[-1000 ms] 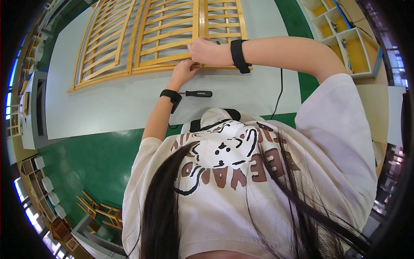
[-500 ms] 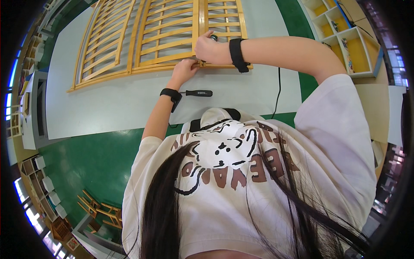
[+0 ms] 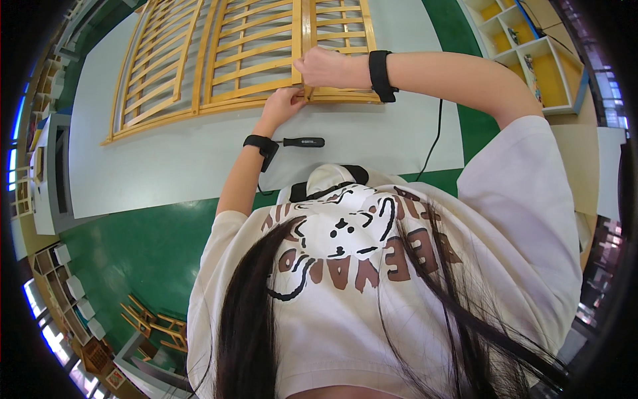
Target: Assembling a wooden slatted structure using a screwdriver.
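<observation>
A slatted wooden frame (image 3: 252,46) of pale yellow wood lies flat on a grey table (image 3: 166,166). My right hand (image 3: 325,66), with a black wristband, is closed in a fist around the frame's upright post near its lower rail. Anything inside the fist is hidden. Just below it, my left hand (image 3: 282,106), also with a black wristband, grips the lower rail at the same joint. A screwdriver with a black handle (image 3: 302,141) lies on the table beside my left wrist, untouched.
A second slatted panel (image 3: 153,66) lies to the left of the first. A black cable (image 3: 432,139) runs down the table on the right. Yellow-backed white shelf boxes (image 3: 531,60) stand at the far right. The floor is green (image 3: 133,259), with small wooden chairs (image 3: 156,322) at lower left.
My right hand has shifted slightly up along the post and stays clenched. My left hand has crept up to the lower rail. The screwdriver has not moved.
</observation>
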A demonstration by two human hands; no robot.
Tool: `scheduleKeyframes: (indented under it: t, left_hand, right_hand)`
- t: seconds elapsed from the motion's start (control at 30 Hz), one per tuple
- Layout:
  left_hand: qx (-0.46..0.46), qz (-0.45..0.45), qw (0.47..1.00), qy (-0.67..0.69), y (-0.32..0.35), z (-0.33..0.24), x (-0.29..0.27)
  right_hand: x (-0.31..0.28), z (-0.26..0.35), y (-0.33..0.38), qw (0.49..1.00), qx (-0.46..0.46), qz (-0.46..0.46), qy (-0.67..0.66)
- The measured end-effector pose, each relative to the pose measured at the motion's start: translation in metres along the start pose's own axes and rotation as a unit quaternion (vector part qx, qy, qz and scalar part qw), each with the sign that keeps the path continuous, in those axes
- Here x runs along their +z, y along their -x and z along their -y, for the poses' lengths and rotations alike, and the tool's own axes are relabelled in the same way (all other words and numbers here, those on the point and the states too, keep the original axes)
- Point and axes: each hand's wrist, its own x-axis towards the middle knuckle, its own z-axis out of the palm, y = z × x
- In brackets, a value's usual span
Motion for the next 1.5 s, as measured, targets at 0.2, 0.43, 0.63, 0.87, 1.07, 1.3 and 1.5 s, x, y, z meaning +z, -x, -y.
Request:
scheduleKeyframes:
  t: [0.2, 0.43, 0.63, 0.87, 1.07, 1.3, 1.5]
  left_hand:
    - [0.026, -0.016, 0.999, 0.015, 0.001, 0.002, 0.002]
    - [0.045, -0.006, 0.998, 0.031, -0.004, -0.003, 0.007]
    - [0.047, 0.007, 0.999, 0.019, -0.006, -0.009, 0.006]
    - [0.027, -0.026, 0.991, 0.128, -0.003, 0.004, 0.009]
    - [0.031, -0.011, 0.992, 0.125, -0.001, 0.008, 0.011]
    - [0.044, -0.022, 0.995, 0.09, 0.001, 0.007, 0.012]
    - [0.042, -0.023, 0.992, 0.115, 0.0, 0.001, 0.009]
  right_hand:
    - [0.014, -0.003, -0.003, 0.998, 0.031, -0.046, -0.02]
    - [0.004, -0.001, -0.009, 0.993, 0.024, 0.115, -0.022]
    - [0.023, 0.003, -0.011, 0.994, 0.045, 0.076, -0.068]
    - [-0.002, 0.006, -0.002, 0.999, 0.045, 0.016, -0.001]
    - [-0.007, 0.015, -0.01, 0.998, 0.055, -0.018, -0.035]
    - [-0.001, 0.01, -0.011, 0.989, 0.101, 0.104, -0.042]
    - [0.005, 0.004, -0.006, 0.991, 0.035, 0.105, -0.072]
